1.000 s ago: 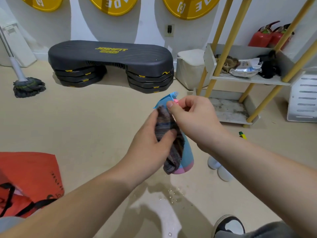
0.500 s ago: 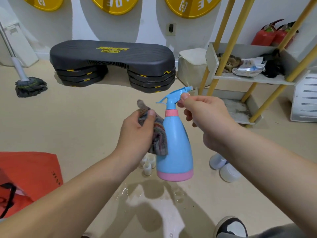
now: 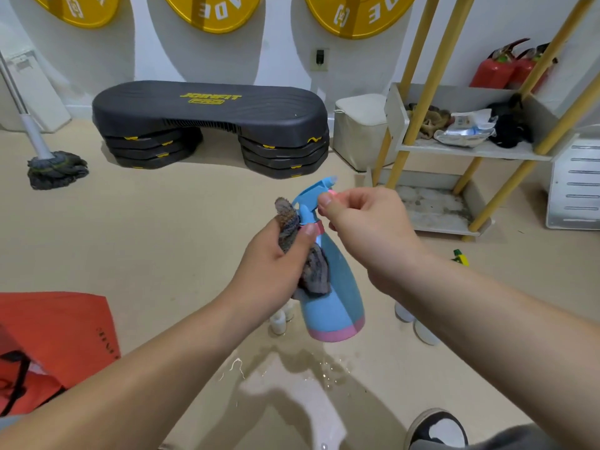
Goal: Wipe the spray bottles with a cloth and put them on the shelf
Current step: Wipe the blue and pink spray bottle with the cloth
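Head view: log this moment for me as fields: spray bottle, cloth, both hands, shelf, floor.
spray bottle: blue with pink base, held off the floor, roughly upright
cloth: grey, pressed against the bottle's neck and side
left hand: grips the cloth
right hand: pinches the spray head
shelf: at right, yellow legs, holds rags and a bag
floor: wet patch below the bottle; small white bottles stand near it
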`<state>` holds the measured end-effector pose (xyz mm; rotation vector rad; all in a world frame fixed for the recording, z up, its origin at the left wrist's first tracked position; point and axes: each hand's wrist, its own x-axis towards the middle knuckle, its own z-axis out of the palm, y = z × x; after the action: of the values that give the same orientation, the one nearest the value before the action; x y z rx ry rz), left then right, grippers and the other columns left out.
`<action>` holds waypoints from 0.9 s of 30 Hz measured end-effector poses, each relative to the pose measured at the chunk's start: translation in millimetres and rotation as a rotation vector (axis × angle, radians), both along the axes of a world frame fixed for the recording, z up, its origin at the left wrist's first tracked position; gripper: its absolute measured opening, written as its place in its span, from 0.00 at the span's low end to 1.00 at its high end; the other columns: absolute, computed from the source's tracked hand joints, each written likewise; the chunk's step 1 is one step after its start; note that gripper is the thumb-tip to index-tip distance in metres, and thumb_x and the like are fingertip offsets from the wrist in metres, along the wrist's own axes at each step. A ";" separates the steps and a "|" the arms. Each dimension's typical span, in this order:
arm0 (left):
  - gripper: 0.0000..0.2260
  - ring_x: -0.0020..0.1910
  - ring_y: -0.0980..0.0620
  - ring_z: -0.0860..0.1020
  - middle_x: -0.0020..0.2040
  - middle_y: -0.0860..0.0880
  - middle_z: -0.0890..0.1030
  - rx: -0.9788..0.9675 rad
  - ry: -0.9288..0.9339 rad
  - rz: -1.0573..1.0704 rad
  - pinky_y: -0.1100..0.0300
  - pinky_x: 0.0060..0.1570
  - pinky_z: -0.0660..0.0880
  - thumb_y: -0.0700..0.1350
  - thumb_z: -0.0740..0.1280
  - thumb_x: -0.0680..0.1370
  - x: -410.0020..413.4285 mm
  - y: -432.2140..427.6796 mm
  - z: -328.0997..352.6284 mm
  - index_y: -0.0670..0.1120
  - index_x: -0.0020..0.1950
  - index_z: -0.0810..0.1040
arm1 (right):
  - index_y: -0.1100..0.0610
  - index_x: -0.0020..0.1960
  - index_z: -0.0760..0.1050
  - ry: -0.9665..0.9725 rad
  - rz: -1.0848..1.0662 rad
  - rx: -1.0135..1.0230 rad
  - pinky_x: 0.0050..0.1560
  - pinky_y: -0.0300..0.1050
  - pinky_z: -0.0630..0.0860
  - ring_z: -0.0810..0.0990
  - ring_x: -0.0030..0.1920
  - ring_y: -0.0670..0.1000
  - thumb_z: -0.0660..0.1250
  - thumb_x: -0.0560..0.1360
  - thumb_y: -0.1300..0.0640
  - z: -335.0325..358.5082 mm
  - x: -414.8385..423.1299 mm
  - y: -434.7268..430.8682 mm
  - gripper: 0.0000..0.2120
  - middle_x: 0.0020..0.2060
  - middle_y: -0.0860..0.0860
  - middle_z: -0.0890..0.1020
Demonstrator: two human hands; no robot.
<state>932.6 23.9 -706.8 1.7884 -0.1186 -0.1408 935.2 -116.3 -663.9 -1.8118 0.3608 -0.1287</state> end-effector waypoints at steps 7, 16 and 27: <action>0.13 0.46 0.46 0.86 0.45 0.50 0.85 -0.038 0.062 0.267 0.38 0.48 0.84 0.59 0.67 0.80 10.2 11.3 6.6 0.50 0.50 0.80 | 0.70 0.51 0.81 0.092 0.021 0.023 0.45 0.43 0.71 0.73 0.35 0.46 0.70 0.81 0.50 -2.7 1.8 -8.9 0.20 0.36 0.53 0.77; 0.04 0.42 0.50 0.85 0.46 0.50 0.85 -0.043 0.154 0.124 0.53 0.30 0.82 0.46 0.70 0.80 1.3 -0.9 14.1 0.51 0.55 0.79 | 0.58 0.49 0.87 0.241 0.145 0.161 0.40 0.43 0.71 0.79 0.42 0.50 0.70 0.74 0.66 1.7 -0.4 -8.3 0.09 0.43 0.53 0.87; 0.18 0.48 0.44 0.83 0.47 0.46 0.84 -0.198 0.208 0.191 0.45 0.50 0.80 0.55 0.62 0.70 6.7 3.1 21.9 0.47 0.54 0.78 | 0.64 0.60 0.83 0.361 0.261 0.504 0.45 0.45 0.76 0.78 0.43 0.53 0.53 0.72 0.69 0.3 -2.2 -9.4 0.25 0.49 0.58 0.86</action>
<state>939.2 27.0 -684.9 1.5684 0.1819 -0.1709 933.0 -125.8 -663.6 -1.3577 0.3661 0.4417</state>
